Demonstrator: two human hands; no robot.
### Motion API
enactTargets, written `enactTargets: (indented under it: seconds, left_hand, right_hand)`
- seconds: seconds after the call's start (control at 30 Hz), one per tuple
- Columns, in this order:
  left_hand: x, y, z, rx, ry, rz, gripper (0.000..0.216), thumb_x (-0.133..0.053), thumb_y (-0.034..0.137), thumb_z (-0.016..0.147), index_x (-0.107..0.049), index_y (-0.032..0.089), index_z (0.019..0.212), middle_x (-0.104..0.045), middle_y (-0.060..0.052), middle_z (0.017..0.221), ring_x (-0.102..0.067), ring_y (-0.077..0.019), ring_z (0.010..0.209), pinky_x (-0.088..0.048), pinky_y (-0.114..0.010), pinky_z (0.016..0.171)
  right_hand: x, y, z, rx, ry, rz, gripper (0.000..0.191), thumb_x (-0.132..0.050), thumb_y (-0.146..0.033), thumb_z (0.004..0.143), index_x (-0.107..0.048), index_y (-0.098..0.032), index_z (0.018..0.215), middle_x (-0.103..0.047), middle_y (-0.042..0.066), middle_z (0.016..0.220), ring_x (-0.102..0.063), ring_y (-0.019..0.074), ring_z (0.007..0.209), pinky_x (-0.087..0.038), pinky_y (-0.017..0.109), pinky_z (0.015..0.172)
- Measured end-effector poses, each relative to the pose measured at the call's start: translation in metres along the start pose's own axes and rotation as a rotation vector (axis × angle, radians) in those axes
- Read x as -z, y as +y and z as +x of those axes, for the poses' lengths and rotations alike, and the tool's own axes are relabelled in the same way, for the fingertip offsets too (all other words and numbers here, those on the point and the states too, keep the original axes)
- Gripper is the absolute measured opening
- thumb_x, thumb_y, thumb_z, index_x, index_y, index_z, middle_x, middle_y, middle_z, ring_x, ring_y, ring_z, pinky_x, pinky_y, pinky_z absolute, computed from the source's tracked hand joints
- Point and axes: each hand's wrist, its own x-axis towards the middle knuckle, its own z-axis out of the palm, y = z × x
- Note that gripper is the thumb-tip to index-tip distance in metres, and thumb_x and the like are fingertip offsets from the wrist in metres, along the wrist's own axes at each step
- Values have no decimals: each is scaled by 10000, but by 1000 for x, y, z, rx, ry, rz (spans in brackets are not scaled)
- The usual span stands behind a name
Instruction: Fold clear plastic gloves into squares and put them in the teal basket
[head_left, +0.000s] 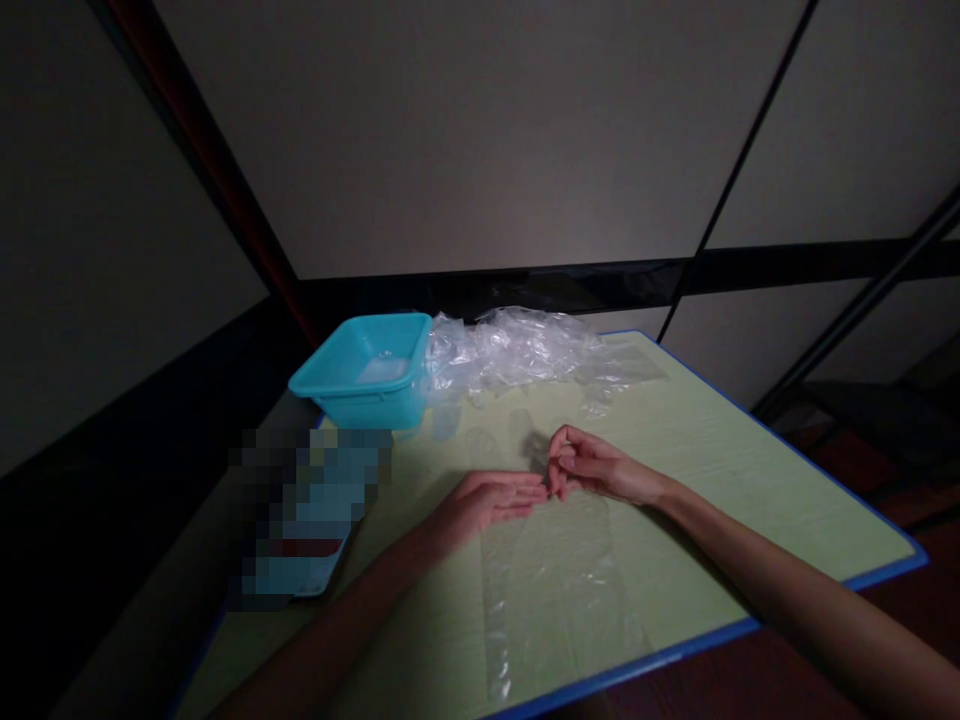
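A clear plastic bag (pixel 559 600) lies flat and slightly wrinkled on the table in front of me, stretching toward the near edge. Over its far end, my left hand (pixel 491 503) reaches in from the left with fingers stretched out together and holding nothing visible. My right hand (pixel 589 467) is just beside it, fingers curled and thumb against the index finger. The two hands' fingertips meet or nearly meet. Whatever the right fingers pinch, if anything, is hidden; the bag's far edge passes close under them.
At the back left of the yellow-green table (pixel 720 480) stands a turquoise basin (pixel 367 405) with something pale inside. A heap of crumpled clear plastic bags (pixel 525 345) lies beside it. A pixelated flat object (pixel 322 510) is at the left edge. Wall panels (pixel 480 140) rise behind.
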Motion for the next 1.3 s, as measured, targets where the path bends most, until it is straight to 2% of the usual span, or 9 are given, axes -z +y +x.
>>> enactTargets:
  seconds: [0.27, 0.4, 0.53, 0.7, 0.87, 0.97, 1.1, 1.23, 1.3]
  left_hand:
    - [2, 2, 2, 32, -19, -1, 342, -609, 313, 741, -641, 107, 1012, -636, -165, 1076, -536, -297, 1093, -319, -449, 976]
    - [3, 7, 0, 8, -38, -38, 313, -530, 302, 781, -640, 101, 994, -640, -162, 1071, -548, -286, 1079, -308, -447, 981]
    - [6, 13, -4, -85, -26, -75, 313, -474, 260, 772, -635, 108, 993, -640, -137, 1081, -544, -274, 1086, -296, -434, 993]
    - [7, 16, -5, -135, -74, -100, 360, -448, 291, 767, -624, 103, 1019, -632, -127, 1102, -517, -274, 1119, -271, -439, 1008]
    - [7, 8, 0, -72, -114, 15, 425, -439, 402, 788, -626, 108, 1031, -630, -127, 1104, -509, -271, 1129, -269, -433, 1011]
    - [7, 3, 2, -61, -103, 58, 440, -462, 438, 793, -630, 105, 1028, -630, -138, 1101, -518, -281, 1116, -281, -438, 1001]
    - [7, 0, 2, -77, -70, 93, 414, -504, 442, 792, -641, 117, 1009, -623, -127, 1118, -515, -275, 1121, -289, -418, 1001]
    - [5, 2, 1, -68, -73, 99, 414, -484, 444, 809, -641, 116, 1007, -630, -129, 1103, -524, -274, 1112, -298, -427, 996]
    - [5, 3, 1, -63, -79, 98, 428, -471, 452, 816, -639, 111, 1013, -632, -134, 1098, -527, -273, 1109, -294, -432, 999]
  right_hand:
    - [-5, -3, 1, 5, 45, -112, 206, -597, -332, 810, -471, -169, 823, -599, -15, 693, -556, 89, 624, -437, 236, 604]
    - [-1, -4, -1, -30, 143, 19, 195, -641, -302, 775, -496, -172, 792, -612, -8, 717, -579, 90, 662, -453, 224, 627]
    - [1, -8, -5, -9, 201, 101, 201, -678, -297, 735, -527, -170, 773, -614, -2, 742, -593, 96, 705, -469, 239, 691]
    - [0, -9, -9, 50, 186, -83, 208, -706, -313, 696, -572, -163, 750, -611, -4, 717, -584, 98, 679, -458, 232, 648]
    - [1, -8, -9, 74, 153, -176, 181, -709, -278, 687, -597, -149, 750, -611, -6, 688, -555, 90, 633, -425, 219, 594]
    - [-4, -16, -14, 93, 120, -359, 117, -669, -247, 722, -610, -159, 774, -600, -3, 721, -551, 103, 654, -430, 241, 602]
    - [-25, -33, -31, 184, 9, -820, 59, -584, -226, 796, -623, -187, 815, -600, 22, 803, -564, 131, 748, -454, 295, 694]
    - [-50, -39, -54, 246, -223, -1233, 195, -543, -299, 834, -628, -193, 975, -607, 72, 927, -563, 172, 852, -466, 321, 742]
    - [-60, -35, -65, 278, -304, -1392, 319, -535, -365, 833, -599, -171, 1079, -612, 98, 978, -551, 206, 914, -449, 368, 815]
